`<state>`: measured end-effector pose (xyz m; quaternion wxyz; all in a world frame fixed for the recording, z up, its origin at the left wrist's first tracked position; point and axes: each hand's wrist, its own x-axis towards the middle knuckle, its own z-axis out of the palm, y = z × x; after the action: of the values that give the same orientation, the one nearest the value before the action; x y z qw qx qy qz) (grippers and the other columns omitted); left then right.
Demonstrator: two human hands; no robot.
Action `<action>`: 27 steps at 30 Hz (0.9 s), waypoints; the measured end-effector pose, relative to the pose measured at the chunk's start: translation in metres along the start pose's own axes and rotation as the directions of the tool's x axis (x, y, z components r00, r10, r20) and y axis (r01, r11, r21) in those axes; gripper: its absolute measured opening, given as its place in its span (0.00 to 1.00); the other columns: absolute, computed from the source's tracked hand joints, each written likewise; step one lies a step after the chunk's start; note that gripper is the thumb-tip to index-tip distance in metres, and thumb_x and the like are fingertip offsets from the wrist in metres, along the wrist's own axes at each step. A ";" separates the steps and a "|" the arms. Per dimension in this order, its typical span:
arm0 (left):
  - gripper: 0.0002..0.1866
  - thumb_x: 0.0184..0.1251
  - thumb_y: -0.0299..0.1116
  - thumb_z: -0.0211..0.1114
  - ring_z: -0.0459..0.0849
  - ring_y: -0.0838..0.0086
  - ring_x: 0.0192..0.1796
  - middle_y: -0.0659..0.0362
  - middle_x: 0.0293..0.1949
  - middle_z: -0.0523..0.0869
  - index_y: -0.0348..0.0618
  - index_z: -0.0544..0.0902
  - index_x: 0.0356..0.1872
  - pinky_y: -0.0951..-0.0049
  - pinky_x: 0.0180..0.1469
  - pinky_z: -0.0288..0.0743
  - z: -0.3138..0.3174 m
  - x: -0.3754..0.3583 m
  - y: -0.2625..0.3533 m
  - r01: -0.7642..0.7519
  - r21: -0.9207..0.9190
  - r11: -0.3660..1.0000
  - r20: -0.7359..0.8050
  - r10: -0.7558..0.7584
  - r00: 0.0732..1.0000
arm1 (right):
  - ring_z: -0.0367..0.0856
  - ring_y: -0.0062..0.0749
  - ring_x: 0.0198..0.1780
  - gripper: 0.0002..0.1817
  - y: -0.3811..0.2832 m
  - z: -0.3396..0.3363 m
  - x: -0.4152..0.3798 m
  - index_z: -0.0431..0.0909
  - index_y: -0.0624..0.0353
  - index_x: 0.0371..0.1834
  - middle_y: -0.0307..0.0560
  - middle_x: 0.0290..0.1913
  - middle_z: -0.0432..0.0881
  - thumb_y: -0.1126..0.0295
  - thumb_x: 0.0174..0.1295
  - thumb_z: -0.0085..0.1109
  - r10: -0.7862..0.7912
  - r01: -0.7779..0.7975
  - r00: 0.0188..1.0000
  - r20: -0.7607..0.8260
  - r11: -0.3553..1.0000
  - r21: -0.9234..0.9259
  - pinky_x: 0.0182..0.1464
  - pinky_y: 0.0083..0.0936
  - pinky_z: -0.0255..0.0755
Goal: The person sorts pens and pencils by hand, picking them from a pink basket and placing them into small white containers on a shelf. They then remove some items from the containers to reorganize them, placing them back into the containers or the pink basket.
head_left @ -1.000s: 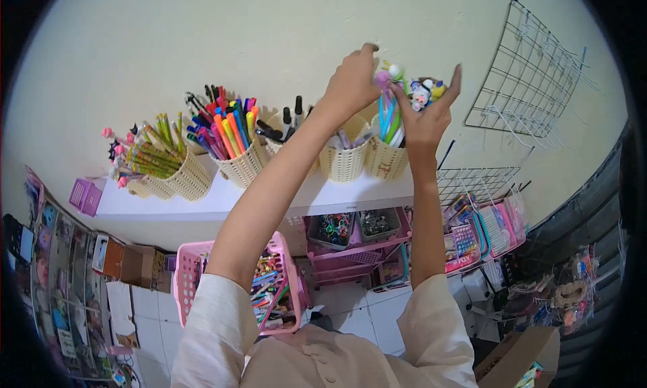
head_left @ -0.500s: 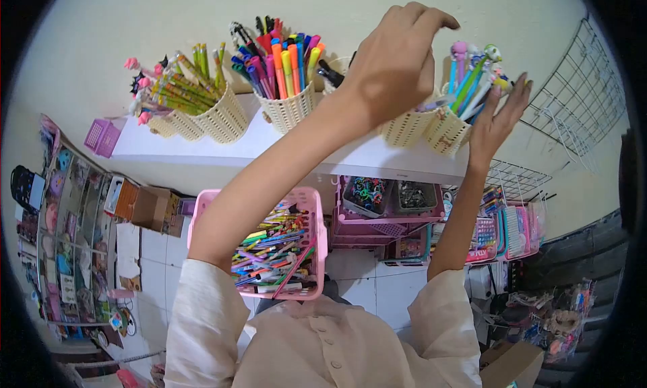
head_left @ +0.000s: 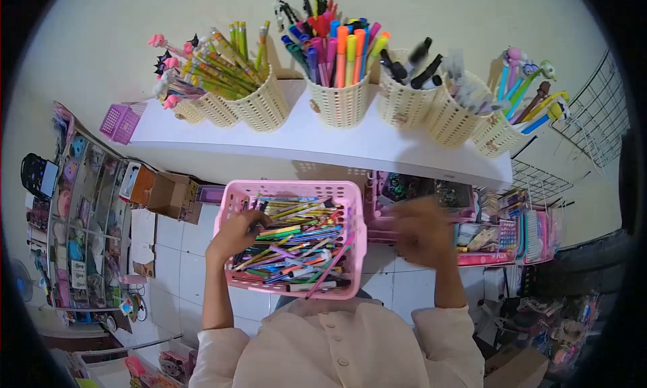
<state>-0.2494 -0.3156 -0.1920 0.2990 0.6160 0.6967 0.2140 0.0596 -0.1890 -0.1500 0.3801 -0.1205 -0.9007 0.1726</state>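
A pink basket [head_left: 360, 253] full of loose pens and pencils sits in front of my body. My left hand [head_left: 236, 234] is at its left side, fingers curled over the pens; what they hold, if anything, is hidden. Right of the basket, my right hand [head_left: 424, 231] is in the air, smeared by motion. Along the white shelf [head_left: 323, 145] above stand several cream woven cups: patterned pencils at the left, a cup of coloured markers [head_left: 340, 105], a cup of black markers [head_left: 402, 105], one of pale pens [head_left: 455, 118] and one of character-topped pens [head_left: 499, 133].
A small purple basket [head_left: 120, 123] sits at the shelf's left end. Under the shelf is a pink drawer unit [head_left: 387, 213] with bins on top. A display rack [head_left: 81, 233] and an open cardboard box [head_left: 168, 194] are at the left; wire grids [head_left: 600, 111] hang at the right.
Both hands have come down from the shelf cups, the left to the pink basket and the right beside it. The view has shifted, so the cups show fully.
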 end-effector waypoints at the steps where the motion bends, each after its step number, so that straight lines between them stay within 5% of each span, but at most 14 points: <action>1: 0.09 0.45 0.20 0.53 0.77 0.62 0.36 0.52 0.31 0.79 0.35 0.75 0.31 0.70 0.36 0.70 -0.003 -0.005 0.003 0.064 -0.098 0.993 0.023 -0.062 0.998 | 0.70 0.37 0.39 0.21 -0.008 0.028 0.003 0.72 0.55 0.38 0.46 0.43 0.71 0.80 0.34 0.54 -0.028 -0.008 0.959 0.283 0.992 0.126 0.40 0.30 0.64; 3: 0.10 0.45 0.21 0.55 0.77 0.62 0.36 0.51 0.32 0.79 0.36 0.75 0.32 0.70 0.37 0.70 0.005 -0.012 -0.007 0.059 -0.104 0.993 0.060 -0.053 0.997 | 0.67 0.35 0.42 0.17 -0.014 0.076 -0.015 0.75 0.53 0.35 0.42 0.43 0.71 0.75 0.36 0.57 0.003 -0.080 0.863 0.505 0.988 0.132 0.43 0.30 0.62; 7: 0.14 0.42 0.25 0.61 0.76 0.59 0.39 0.50 0.37 0.77 0.37 0.73 0.35 0.67 0.39 0.69 0.018 -0.023 -0.025 -0.033 -0.099 0.995 0.140 0.047 0.989 | 0.67 0.32 0.41 0.16 -0.007 0.111 -0.034 0.77 0.50 0.33 0.37 0.38 0.73 0.68 0.34 0.59 0.063 0.010 0.785 0.616 0.993 -0.115 0.43 0.28 0.62; 10: 0.19 0.40 0.29 0.63 0.75 0.57 0.40 0.49 0.36 0.76 0.38 0.69 0.37 0.63 0.40 0.68 0.017 -0.028 -0.036 0.021 -0.019 1.000 0.202 -0.017 0.979 | 0.69 0.30 0.37 0.16 -0.008 0.109 -0.023 0.77 0.50 0.32 0.36 0.33 0.74 0.68 0.32 0.59 0.089 -0.046 0.808 0.583 0.995 -0.089 0.40 0.27 0.64; 12: 0.21 0.40 0.32 0.64 0.75 0.58 0.40 0.49 0.34 0.76 0.39 0.68 0.37 0.62 0.39 0.68 0.015 -0.030 -0.033 0.103 0.207 0.973 0.228 -0.150 0.962 | 0.69 0.30 0.33 0.15 -0.008 0.111 -0.017 0.77 0.52 0.31 0.36 0.27 0.75 0.69 0.34 0.60 0.053 0.002 0.885 0.462 0.993 -0.116 0.37 0.26 0.64; 16: 0.20 0.41 0.36 0.64 0.75 0.57 0.39 0.49 0.34 0.76 0.39 0.67 0.36 0.61 0.37 0.69 0.025 -0.030 -0.045 0.097 0.318 0.943 0.165 -0.155 0.974 | 0.70 0.26 0.31 0.09 -0.023 0.115 0.007 0.77 0.57 0.30 0.39 0.24 0.75 0.69 0.44 0.58 0.251 -0.254 0.905 0.344 0.966 -0.038 0.33 0.22 0.62; 18: 0.25 0.39 0.35 0.65 0.74 0.55 0.41 0.45 0.36 0.76 0.35 0.67 0.40 0.62 0.40 0.68 0.025 -0.028 -0.051 0.115 0.275 0.955 0.247 -0.185 0.951 | 0.74 0.24 0.32 0.14 -0.025 0.124 0.011 0.73 0.59 0.39 0.43 0.22 0.77 0.64 0.52 0.54 0.611 -0.722 0.687 0.394 0.636 0.274 0.30 0.18 0.64; 22: 0.16 0.47 0.32 0.60 0.75 0.55 0.38 0.47 0.31 0.76 0.37 0.70 0.36 0.63 0.38 0.69 0.019 -0.008 -0.067 -0.028 0.033 0.999 0.185 0.022 0.983 | 0.74 0.20 0.33 0.15 -0.010 0.147 0.012 0.68 0.63 0.41 0.44 0.24 0.77 0.65 0.55 0.51 0.602 -0.777 0.621 0.502 0.389 0.495 0.27 0.17 0.64; 23: 0.12 0.48 0.32 0.59 0.76 0.57 0.37 0.49 0.31 0.76 0.39 0.72 0.35 0.64 0.37 0.70 0.032 0.002 -0.072 -0.087 0.067 0.994 0.048 0.084 0.995 | 0.73 0.19 0.32 0.14 -0.009 0.149 0.017 0.66 0.63 0.40 0.43 0.25 0.78 0.65 0.55 0.51 0.636 -0.793 0.584 0.505 0.315 0.521 0.27 0.16 0.63; 27: 0.14 0.47 0.33 0.60 0.76 0.59 0.38 0.52 0.34 0.76 0.41 0.73 0.35 0.64 0.37 0.71 0.045 0.029 -0.054 -0.180 0.143 0.973 0.142 0.160 0.977 | 0.71 0.17 0.29 0.11 -0.013 0.149 0.031 0.64 0.62 0.37 0.43 0.27 0.77 0.66 0.57 0.49 0.675 -0.765 0.568 0.471 0.220 0.606 0.28 0.14 0.61</action>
<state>-0.2596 -0.2979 -0.2652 0.2752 0.7075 0.6348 0.1438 -0.0706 -0.2223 -0.2218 0.2191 -0.3409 -0.5938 0.6952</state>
